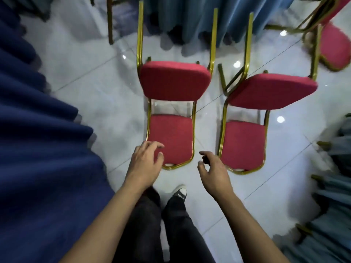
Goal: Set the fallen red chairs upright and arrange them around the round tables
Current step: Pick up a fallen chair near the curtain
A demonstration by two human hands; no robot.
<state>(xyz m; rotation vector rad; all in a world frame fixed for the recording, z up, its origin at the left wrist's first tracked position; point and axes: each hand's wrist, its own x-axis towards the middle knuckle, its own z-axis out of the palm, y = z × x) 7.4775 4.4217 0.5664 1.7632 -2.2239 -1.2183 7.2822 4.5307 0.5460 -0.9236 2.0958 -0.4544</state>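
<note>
A banquet hall: red padded banquet chairs (171, 114) with gold metal frames lie on a glossy white tiled floor (98, 95) between floor-length tablecloths, navy (38, 149) and grey-blue (190, 18).

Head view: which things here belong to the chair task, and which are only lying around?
Belong to the task:
- near fallen red chair, on its back
- second fallen red chair beside it
- third red chair, tipped, top right
- left hand and right hand, reaching, holding nothing
- dark blue tablecloth and grey-blue tablecloth, likely on tables

Just around:
- tiled floor
- person's shoe
</note>
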